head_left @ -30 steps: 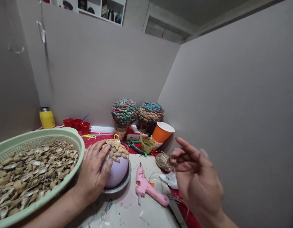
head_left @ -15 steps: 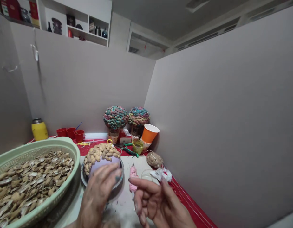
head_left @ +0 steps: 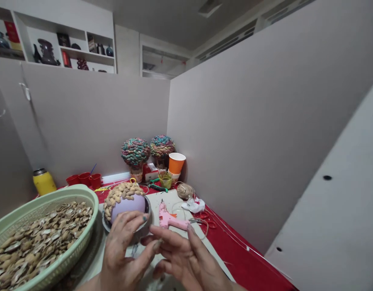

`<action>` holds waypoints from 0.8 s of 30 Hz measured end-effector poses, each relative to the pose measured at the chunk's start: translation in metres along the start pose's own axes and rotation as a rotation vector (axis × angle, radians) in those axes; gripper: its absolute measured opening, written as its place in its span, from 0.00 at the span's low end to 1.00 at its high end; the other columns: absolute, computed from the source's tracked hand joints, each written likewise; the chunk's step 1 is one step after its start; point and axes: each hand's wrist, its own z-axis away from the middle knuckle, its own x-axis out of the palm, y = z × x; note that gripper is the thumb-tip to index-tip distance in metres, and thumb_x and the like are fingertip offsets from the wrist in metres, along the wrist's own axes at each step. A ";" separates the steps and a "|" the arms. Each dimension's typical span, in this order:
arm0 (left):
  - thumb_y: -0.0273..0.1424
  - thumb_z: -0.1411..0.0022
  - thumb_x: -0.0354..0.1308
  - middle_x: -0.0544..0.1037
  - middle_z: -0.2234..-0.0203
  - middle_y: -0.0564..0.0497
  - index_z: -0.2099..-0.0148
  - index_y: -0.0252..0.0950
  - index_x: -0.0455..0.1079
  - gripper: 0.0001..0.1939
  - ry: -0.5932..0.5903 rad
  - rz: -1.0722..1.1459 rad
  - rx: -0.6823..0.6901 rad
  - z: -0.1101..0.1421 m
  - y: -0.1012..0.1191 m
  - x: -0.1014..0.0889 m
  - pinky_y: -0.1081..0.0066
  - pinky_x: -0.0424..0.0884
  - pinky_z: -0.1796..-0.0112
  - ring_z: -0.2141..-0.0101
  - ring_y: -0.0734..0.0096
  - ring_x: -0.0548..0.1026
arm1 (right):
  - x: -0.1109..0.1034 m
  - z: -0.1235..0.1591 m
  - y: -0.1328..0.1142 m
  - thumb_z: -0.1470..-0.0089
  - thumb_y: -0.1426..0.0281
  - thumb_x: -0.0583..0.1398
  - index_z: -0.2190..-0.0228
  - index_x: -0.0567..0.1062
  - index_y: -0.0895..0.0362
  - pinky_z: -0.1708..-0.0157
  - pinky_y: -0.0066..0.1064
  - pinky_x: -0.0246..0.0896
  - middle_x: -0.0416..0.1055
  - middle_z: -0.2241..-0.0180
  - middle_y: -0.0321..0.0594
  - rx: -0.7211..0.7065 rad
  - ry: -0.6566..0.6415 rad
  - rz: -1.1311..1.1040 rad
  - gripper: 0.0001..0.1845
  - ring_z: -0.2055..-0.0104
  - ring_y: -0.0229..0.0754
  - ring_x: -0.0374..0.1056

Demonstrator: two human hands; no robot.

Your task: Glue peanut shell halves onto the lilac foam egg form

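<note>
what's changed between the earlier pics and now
The left hand has come off the shells atop the purple ball and down toward the person. The right hand has moved left, close to it. The view has shifted too. The ball still sits in its bowl, and the pink glue gun still lies beside it.

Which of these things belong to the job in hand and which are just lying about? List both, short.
Likely in the job:
- purple ball, partly shell-covered, by the left hand
- bowl under it
- green basket of shells
- pink glue gun

Probably just lying about:
- yellow bottle
- red cups
- orange cup
- twine
</note>
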 end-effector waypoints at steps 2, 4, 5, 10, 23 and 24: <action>0.28 0.38 0.60 0.79 0.63 0.47 0.48 0.40 0.66 0.16 0.014 0.011 0.019 0.001 0.000 0.001 0.60 0.76 0.58 0.61 0.61 0.78 | 0.000 0.003 0.002 0.41 0.42 0.48 0.45 0.72 0.52 0.52 0.41 0.63 0.72 0.48 0.49 -0.044 0.022 0.019 0.37 0.45 0.51 0.66; 0.27 0.38 0.60 0.80 0.64 0.47 0.49 0.40 0.67 0.15 0.006 0.030 0.041 0.002 -0.001 0.003 0.60 0.76 0.59 0.62 0.62 0.79 | 0.001 0.005 0.005 0.41 0.42 0.48 0.44 0.72 0.52 0.51 0.43 0.62 0.71 0.47 0.49 -0.074 0.035 0.026 0.36 0.44 0.52 0.65; 0.26 0.38 0.59 0.80 0.64 0.48 0.50 0.40 0.67 0.14 -0.004 0.045 0.050 0.002 -0.003 0.004 0.61 0.76 0.59 0.63 0.63 0.79 | 0.002 0.005 0.007 0.41 0.42 0.48 0.44 0.71 0.51 0.51 0.43 0.62 0.71 0.47 0.49 -0.087 0.036 0.023 0.36 0.44 0.52 0.64; 0.21 0.38 0.57 0.82 0.65 0.47 0.49 0.38 0.68 0.15 -0.033 0.139 0.103 0.007 -0.015 0.009 0.65 0.76 0.61 0.65 0.66 0.80 | 0.009 0.003 0.016 0.40 0.43 0.49 0.42 0.68 0.52 0.53 0.38 0.62 0.69 0.46 0.48 -0.099 0.020 -0.076 0.36 0.45 0.48 0.63; 0.30 0.35 0.58 0.81 0.71 0.52 0.58 0.38 0.72 0.04 -0.075 0.272 0.050 0.005 0.006 0.005 0.72 0.76 0.64 0.70 0.70 0.79 | 0.012 0.011 0.043 0.39 0.51 0.57 0.41 0.66 0.48 0.55 0.39 0.62 0.70 0.46 0.43 -0.126 0.249 0.000 0.28 0.46 0.49 0.64; 0.32 0.36 0.59 0.81 0.72 0.53 0.59 0.38 0.73 0.04 -0.103 0.306 0.025 0.005 0.011 0.005 0.74 0.76 0.66 0.71 0.71 0.79 | 0.010 0.012 0.044 0.38 0.53 0.57 0.41 0.66 0.47 0.55 0.40 0.62 0.69 0.45 0.43 -0.132 0.267 0.029 0.27 0.44 0.50 0.64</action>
